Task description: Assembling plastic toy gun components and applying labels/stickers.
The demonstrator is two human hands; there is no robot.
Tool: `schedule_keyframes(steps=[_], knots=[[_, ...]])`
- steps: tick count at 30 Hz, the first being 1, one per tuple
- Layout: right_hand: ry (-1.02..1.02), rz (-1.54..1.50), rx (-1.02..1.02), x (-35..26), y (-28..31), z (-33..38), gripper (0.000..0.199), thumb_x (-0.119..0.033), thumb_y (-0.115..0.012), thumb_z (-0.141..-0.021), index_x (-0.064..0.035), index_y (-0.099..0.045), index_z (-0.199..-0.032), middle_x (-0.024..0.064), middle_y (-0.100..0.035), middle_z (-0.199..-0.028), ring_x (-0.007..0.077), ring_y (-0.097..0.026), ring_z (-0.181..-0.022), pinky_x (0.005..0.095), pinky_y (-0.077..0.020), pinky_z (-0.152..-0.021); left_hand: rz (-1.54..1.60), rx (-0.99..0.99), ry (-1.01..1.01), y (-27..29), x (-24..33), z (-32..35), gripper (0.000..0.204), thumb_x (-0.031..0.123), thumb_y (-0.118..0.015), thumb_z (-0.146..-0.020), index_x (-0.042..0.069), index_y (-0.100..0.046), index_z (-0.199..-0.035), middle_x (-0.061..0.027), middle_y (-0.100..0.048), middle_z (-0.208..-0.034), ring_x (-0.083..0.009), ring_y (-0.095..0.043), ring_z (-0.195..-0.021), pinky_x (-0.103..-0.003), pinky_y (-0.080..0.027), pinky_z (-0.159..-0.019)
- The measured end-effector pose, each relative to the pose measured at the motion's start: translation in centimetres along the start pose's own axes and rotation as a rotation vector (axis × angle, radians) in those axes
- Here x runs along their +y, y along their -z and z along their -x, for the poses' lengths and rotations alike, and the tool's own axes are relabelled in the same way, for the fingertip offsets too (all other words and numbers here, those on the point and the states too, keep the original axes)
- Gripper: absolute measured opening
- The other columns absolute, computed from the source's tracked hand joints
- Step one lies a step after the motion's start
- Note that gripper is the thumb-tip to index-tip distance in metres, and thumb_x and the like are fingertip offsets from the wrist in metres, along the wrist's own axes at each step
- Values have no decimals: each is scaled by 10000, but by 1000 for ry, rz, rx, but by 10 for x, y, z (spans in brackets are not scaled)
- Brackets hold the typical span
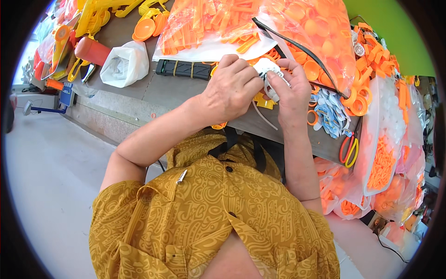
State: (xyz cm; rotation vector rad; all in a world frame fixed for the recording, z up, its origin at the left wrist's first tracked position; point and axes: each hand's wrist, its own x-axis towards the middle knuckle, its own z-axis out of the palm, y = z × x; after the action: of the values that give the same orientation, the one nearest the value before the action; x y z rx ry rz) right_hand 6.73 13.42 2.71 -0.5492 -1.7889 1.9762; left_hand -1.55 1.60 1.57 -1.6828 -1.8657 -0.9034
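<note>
White plastic is what I hold: a small white part point(265, 69) sits between my two hands, above the near edge of the grey table point(153, 90). My left hand point(231, 88) closes over it from the left side, with the fingers curled and the tips pinching the top of the part. My right hand point(291, 90) meets it from the right, and its thumb and first fingers press on the same part, so both hands touch each other around it. A thin white strip point(263, 116) hangs down from the part toward my body.

Just under my hands lies a yellow plastic piece point(263, 100) on the table. To the left of my hands is a long black block point(183, 69) with yellow bands. Behind my hands rest big clear bags of orange plastic parts point(223, 23), and a black cord point(297, 46) runs across them. To the right are loose orange rings point(355, 100) and a heap of small blue and white labels point(331, 114). Far left, a white plastic bag point(124, 63) stands beside a red cylinder point(92, 50). More bags of orange parts point(383, 162) hang at the right edge of the table.
</note>
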Motion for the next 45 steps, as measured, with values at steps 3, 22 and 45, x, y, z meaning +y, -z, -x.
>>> schedule_keyframes(steps=[3,22,45], knots=[[10,13,-4,-2,-1,0,314,-76,-566,-772,6,-438,-1047,88,-581,-851,85,-548,-628,203,-460,-493,109,47,36,3,-2,2,140,65,-611,-600,57,-507,-695,-50,-473,-672,-215,-473,-660,-334,-352,-667],[-57,165,-235,-23,20,9,472,-66,-615,-731,2,-411,-1151,104,-565,-979,123,-540,-869,228,-435,-725,139,-107,-106,5,-13,-15,406,14,-607,-599,35,-504,-991,-91,-506,-933,-250,-493,-807,-351,-410,-717],[518,653,-397,-24,26,2,741,-103,-731,-610,-41,-340,-1236,132,-407,-1179,278,-413,-1103,363,-355,-920,536,-83,211,21,-29,-6,437,-17,-629,-663,0,-516,-1085,-106,-528,-1019,-226,-534,-868,-281,-447,-743]])
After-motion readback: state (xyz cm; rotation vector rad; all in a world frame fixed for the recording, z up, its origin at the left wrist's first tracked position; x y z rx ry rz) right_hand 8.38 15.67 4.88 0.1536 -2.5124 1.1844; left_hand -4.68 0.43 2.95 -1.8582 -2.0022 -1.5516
